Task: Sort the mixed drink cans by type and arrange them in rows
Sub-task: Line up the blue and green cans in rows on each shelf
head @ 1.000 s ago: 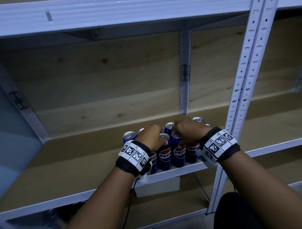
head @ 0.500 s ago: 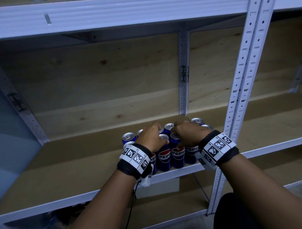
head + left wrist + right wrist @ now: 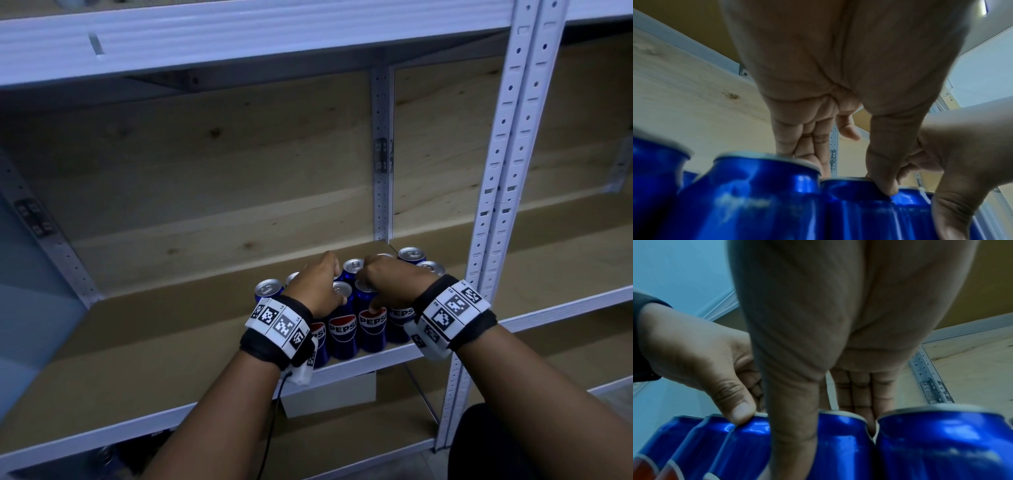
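Note:
Several blue Pepsi cans [image 3: 342, 329] stand packed together at the front edge of the wooden shelf [image 3: 137, 342]. My left hand [image 3: 325, 281] reaches over the left part of the group. Its thumb [image 3: 884, 183] presses on the rim of a front can [image 3: 849, 186] and its fingers [image 3: 803, 146] drop behind the cans. My right hand [image 3: 380, 284] holds the neighbouring front can [image 3: 842, 443]. The thumb [image 3: 793, 426] lies down that can's front and the fingers [image 3: 859, 394] go behind it. The two hands almost touch. All cans in view are the same type.
A white perforated post [image 3: 493, 205] rises just right of the cans, and a thinner upright [image 3: 382, 171] stands behind them. The upper shelf beam [image 3: 239, 37] hangs overhead. Bare board runs left of the cans. A pale box [image 3: 329, 394] sits on the shelf below.
Hardly anything: both hands remain on the same cans, the right hand edging a little to the left.

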